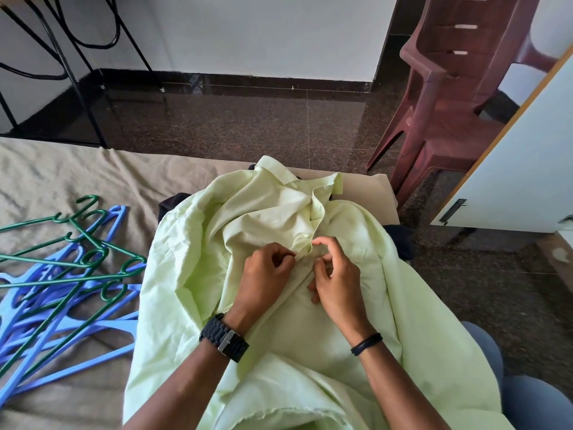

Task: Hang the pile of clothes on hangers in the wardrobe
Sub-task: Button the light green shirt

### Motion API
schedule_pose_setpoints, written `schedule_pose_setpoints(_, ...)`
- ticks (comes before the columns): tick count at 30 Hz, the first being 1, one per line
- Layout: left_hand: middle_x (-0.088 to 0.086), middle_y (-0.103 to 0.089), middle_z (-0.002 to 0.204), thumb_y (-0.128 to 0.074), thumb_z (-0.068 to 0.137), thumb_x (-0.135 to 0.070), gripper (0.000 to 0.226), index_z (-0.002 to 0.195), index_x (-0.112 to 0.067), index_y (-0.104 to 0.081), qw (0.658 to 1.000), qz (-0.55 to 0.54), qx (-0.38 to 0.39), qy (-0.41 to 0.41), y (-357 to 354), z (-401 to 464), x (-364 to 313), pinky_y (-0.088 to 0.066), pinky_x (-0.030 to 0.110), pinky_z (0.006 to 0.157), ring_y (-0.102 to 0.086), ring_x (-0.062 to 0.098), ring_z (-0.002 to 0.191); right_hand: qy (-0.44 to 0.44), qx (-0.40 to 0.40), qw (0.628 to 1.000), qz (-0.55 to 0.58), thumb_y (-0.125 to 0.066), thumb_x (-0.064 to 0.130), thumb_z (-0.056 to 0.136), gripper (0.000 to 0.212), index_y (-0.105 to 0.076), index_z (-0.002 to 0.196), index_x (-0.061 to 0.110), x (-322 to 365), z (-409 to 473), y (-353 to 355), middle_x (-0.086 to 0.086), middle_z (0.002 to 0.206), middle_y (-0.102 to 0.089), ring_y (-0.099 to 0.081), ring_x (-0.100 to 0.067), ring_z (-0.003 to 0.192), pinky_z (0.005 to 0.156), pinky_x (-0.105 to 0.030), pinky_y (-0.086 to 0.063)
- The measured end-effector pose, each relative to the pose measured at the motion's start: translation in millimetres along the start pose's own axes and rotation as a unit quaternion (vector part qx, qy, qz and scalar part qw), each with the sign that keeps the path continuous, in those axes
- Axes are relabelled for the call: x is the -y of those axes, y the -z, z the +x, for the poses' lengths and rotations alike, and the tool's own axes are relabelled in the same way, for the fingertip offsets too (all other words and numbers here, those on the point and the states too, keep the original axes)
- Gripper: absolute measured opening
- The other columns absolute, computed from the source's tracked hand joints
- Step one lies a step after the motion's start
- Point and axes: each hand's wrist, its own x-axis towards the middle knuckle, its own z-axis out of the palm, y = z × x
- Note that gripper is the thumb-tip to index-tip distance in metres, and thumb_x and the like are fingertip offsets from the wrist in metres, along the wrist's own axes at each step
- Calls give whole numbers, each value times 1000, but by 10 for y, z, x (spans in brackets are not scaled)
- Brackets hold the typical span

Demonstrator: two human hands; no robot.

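A pale green shirt [248,218] lies crumpled across the bed in front of me, covering a pile of dark clothes [403,240] whose edges peek out at its sides. My left hand [266,274] pinches the shirt's front edge near the collar. My right hand [335,274] pinches the facing edge just beside it, fingers curled. A heap of blue and green plastic hangers [71,287] lies on the bed to the left of the shirt.
The bed has a beige sheet [62,172]. A brown plastic chair [455,97] stands on the dark floor at the right. A white wardrobe door [511,169] with a metal handle stands open at far right. Black metal table legs [80,72] stand at back left.
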Motion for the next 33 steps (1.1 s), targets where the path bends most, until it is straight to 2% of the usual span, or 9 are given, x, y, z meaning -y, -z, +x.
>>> schedule_pose_setpoints(4,-15,-53,51,-55,89,-13,16,83,-13,-69,1000,11,13,-2,4,60,-24,-39,19,56,-49,0,49,41,-13,998,-42,-57,16,93,13,-53,105,20,-2,16,-54,5,61,-51,-51,-14,56,58,-29,-43)
schedule_pose_setpoints(7,-14,-64,66,-55,91,-11,18,96,-15,-72,997,51,46,-34,31,129,-50,-45,20,65,-59,3,62,28,8,997,-74,-65,32,88,28,-51,109,20,17,45,-72,7,61,-49,-51,-15,61,60,-25,-38)
schedule_pose_setpoints(11,1,-69,101,-64,87,-12,26,111,-18,-71,985,128,77,-92,30,175,-28,-39,11,76,-64,14,91,-17,1,1000,-26,-62,24,91,18,-51,102,17,-3,62,-44,0,58,-56,-55,-19,51,50,-36,-46)
schedule_pose_setpoints(18,-1,-68,78,-70,82,-9,7,84,-13,-75,991,81,55,-96,25,202,-3,-45,11,61,-57,4,60,-92,-17,996,-12,-55,17,90,10,-46,86,16,81,88,-67,-3,56,-56,-54,-23,49,48,-41,-45)
schedule_pose_setpoints(21,-4,-64,75,-67,85,-13,1,85,-14,-67,996,48,-20,-74,7,169,39,-45,16,64,-56,7,65,-156,-31,986,42,-53,11,88,10,-46,83,16,108,106,-33,-10,60,-57,-57,-31,53,46,-45,-50)
schedule_pose_setpoints(24,0,-64,80,-59,87,-6,12,95,-13,-53,988,67,-55,-128,-6,118,37,-45,30,64,-59,18,69,-95,-45,994,28,-50,0,84,22,-42,83,21,129,86,-8,-13,61,-56,-57,-34,53,47,-49,-49)
schedule_pose_setpoints(28,2,-57,93,-50,87,-4,19,96,-12,-65,978,143,0,-154,-10,113,-20,-41,27,70,-57,20,76,10,-27,999,-36,-48,-9,82,25,-56,73,12,208,42,-3,3,64,-58,-54,-17,59,57,-32,-48)
schedule_pose_setpoints(31,1,-55,100,-57,90,-15,16,102,-11,-66,978,148,44,-142,-5,133,-26,-39,22,78,-56,16,86,-30,-8,999,-39,-52,0,86,21,-69,79,11,275,43,52,6,71,-66,-56,-5,63,59,-10,-39)
schedule_pose_setpoints(33,-2,-56,101,-67,86,-23,22,104,-11,-64,979,148,51,-133,28,140,-33,-33,16,74,-55,15,89,-87,15,996,-6,-61,11,86,8,-69,85,13,295,69,122,11,70,-65,-58,1,65,57,-8,-41)
